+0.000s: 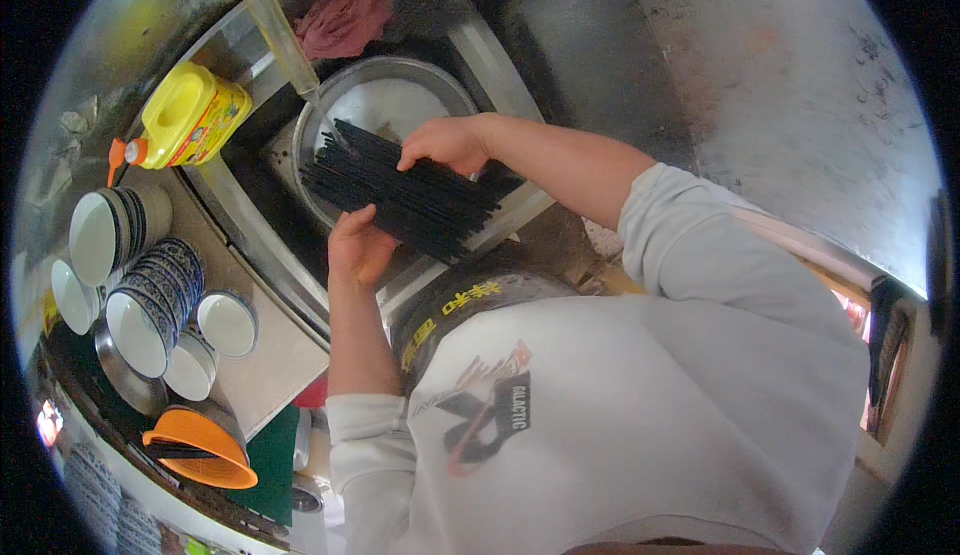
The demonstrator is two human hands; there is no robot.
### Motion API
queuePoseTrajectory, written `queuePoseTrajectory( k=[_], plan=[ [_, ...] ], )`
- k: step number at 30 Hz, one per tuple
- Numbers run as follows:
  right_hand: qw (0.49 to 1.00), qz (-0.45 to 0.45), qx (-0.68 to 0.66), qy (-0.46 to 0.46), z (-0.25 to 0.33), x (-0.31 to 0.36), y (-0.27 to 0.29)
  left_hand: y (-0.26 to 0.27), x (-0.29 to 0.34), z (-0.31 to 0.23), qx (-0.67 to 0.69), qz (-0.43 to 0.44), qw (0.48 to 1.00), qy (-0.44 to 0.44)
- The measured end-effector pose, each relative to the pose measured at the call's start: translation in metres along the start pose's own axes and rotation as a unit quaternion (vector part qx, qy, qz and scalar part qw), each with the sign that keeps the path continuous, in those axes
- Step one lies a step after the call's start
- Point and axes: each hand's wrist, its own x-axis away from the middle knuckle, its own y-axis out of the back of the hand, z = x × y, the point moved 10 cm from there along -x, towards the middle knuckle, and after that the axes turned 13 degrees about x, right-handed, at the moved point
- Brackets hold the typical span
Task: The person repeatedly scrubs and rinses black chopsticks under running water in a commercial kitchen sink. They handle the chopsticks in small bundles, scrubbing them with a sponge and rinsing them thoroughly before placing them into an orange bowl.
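Observation:
A thick bundle of black chopsticks [400, 193] lies slanted between my hands, over a round metal basin [462, 87] in the sink. My left hand [361, 245] grips the bundle from its near left side, thumb on top. From the far right side, my right hand [445, 145] closes over it, fingers bent; its fingertips are partly hidden. Water runs from the faucet [285, 40] onto the far left ends of the chopsticks. Whitish water [385, 103] shows inside the basin.
A pink cloth [345, 20] lies at the sink's [505, 55] far side. Left of it stands a yellow jug [195, 115] with an orange cap. Stacked bowls [155, 305] crowd the left counter [275, 375], near an orange basket [205, 445] holding dark sticks. A metal surface [800, 75] fills the right.

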Motion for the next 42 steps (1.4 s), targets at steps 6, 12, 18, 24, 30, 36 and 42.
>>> queuePoseTrajectory(
  k=[6, 12, 18, 24, 30, 36, 42],
  plan=[
    [0.997, 0.055, -0.03, -0.047, -0.02, -0.029, -0.026, 0.026, 0.024, -0.007, 0.015, -0.016, 1.0, -0.011],
    [0.999, 0.047, -0.01, -0.018, -0.014, -0.033, -0.024, 0.006, 0.025, -0.009, 0.062, 0.048, 0.997, 0.008],
    [0.998, 0.027, -0.032, -0.047, 0.015, -0.016, -0.003, -0.038, 0.005, -0.02, 0.051, 0.062, 0.997, 0.013],
    [0.999, 0.022, -0.031, 0.031, 0.067, -0.005, 0.019, -0.072, -0.025, -0.042, 0.048, 0.068, 0.997, -0.004],
    [0.996, 0.016, -0.005, 0.082, 0.104, 0.004, 0.015, -0.101, -0.027, -0.064, 0.025, 0.088, 0.996, -0.005],
    [0.99, 0.116, -0.042, 0.068, 0.105, -0.035, -0.019, -0.083, -0.005, -0.093, 0.036, 0.068, 0.996, -0.041],
    [0.99, 0.129, -0.041, 0.042, 0.096, -0.069, -0.043, -0.055, 0.019, -0.11, 0.034, 0.006, 0.997, -0.069]
  ],
)
